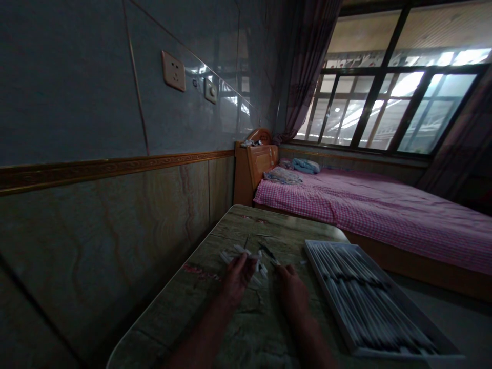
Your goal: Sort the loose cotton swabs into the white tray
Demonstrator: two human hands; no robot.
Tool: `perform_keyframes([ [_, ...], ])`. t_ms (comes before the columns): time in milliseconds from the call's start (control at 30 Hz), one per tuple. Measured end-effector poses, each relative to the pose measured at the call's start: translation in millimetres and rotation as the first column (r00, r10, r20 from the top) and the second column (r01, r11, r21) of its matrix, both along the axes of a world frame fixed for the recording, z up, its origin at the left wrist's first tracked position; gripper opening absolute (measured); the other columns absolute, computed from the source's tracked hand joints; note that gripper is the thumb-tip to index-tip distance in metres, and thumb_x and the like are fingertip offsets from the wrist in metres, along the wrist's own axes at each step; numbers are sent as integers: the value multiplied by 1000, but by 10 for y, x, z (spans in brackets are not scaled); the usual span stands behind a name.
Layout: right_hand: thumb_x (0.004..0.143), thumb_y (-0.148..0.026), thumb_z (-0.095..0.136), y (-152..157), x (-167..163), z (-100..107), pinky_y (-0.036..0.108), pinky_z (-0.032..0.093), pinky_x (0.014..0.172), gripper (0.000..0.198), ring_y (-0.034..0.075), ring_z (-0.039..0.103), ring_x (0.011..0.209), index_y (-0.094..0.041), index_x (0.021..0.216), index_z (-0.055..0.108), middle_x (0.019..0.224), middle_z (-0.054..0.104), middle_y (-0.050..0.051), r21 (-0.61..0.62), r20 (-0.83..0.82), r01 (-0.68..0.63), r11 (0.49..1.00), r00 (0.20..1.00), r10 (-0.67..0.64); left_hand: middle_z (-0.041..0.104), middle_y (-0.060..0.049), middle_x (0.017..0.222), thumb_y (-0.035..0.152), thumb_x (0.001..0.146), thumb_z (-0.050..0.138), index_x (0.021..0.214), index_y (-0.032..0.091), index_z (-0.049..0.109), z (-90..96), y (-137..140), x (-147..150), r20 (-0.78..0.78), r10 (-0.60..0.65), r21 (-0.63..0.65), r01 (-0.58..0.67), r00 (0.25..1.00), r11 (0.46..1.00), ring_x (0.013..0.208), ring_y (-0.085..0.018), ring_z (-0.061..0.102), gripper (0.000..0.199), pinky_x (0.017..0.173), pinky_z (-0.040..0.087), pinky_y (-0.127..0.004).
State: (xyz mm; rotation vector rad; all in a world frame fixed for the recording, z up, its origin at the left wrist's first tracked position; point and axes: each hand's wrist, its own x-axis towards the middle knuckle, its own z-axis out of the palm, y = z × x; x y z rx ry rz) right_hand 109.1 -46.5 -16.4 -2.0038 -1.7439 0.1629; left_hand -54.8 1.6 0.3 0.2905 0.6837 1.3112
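My left hand [239, 274] is closed in a pinch over a small pile of clear and whitish plastic pieces [263, 271], holding one short, clear, tube-like piece [251, 257]. Beside it, my right hand [292, 287] pinches a slim stick with a dark end [267, 251] that points up and left, towards the pile. The stick's exact kind is too dim to make out. Right of my hands lies a shallow white tray [330, 302] filled with rows of thin whitish sticks [369, 307] with dark parts.
Both forearms reach over a stone-patterned table [180, 312] with rounded corners. Along the left runs a tiled wall [154, 205] with a socket [173, 70]. Beyond the table stands a bed [346, 195] with a pink checked sheet and wooden headboard [261, 161], under a window [376, 102].
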Motion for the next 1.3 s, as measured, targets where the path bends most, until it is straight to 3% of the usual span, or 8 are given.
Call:
perform_keyframes([
  [133,91,-20,43,47,-60,8,21,34,60,30,14,61,81,-30,110,65,100,61,3,-79,141,20,997,990,-8,72,-1,68,10,79,68,73,14,62,0,-21,12,-23,-9,32,10,1000,999,62,-12,70,9,55,56,-17],
  [300,93,-19,39,60,-23,0,22,35,62,31,14,62,82,-25,108,66,100,63,5,-92,122,65,994,991,-54,73,-1,69,8,79,67,75,14,62,-55,-2,15,-57,-22,28,24,998,999,63,-12,71,8,55,56,-18],
  [467,90,-20,44,50,-35,-64,23,35,60,22,16,62,79,-20,93,65,96,64,7,-10,120,79,997,990,-78,72,-2,71,12,77,70,77,14,61,-105,-44,51,-123,-56,95,68,991,993,66,-14,71,9,56,56,-19],
  [600,87,-26,47,-5,-46,-121,24,39,60,16,16,60,68,-19,81,60,78,64,4,221,-167,29,975,986,8,73,-4,75,17,75,74,79,14,61,-107,-80,79,-161,-91,113,110,983,988,68,-15,71,14,58,57,-20],
  [667,85,-33,51,-35,-61,-109,24,41,60,17,16,59,65,-20,78,60,70,64,2,314,-403,61,948,912,75,73,-5,75,18,75,74,82,14,60,-119,-81,96,-168,-106,107,125,980,986,68,-15,71,16,60,58,-22],
  [800,75,-39,59,-54,-124,-42,25,45,55,20,17,59,57,-20,76,63,63,64,0,310,-731,166,936,671,123,73,-4,77,20,74,75,83,15,59,-176,-72,129,-169,-129,124,151,977,981,72,-17,72,19,65,59,-25],
  [967,67,-36,65,-18,-206,-44,27,49,55,20,17,61,58,-18,76,67,67,68,2,278,-860,194,941,486,154,72,-3,77,23,71,78,82,15,60,-199,-85,140,-180,-128,154,157,975,976,72,-16,71,23,66,59,-26],
  [1300,65,-33,64,-44,-218,0,26,49,56,18,18,62,58,-19,74,70,64,69,2,275,-832,183,944,537,138,72,-3,78,33,63,84,83,16,60,-211,-94,145,-218,-135,183,177,966,967,70,-16,71,36,67,59,-27],
])
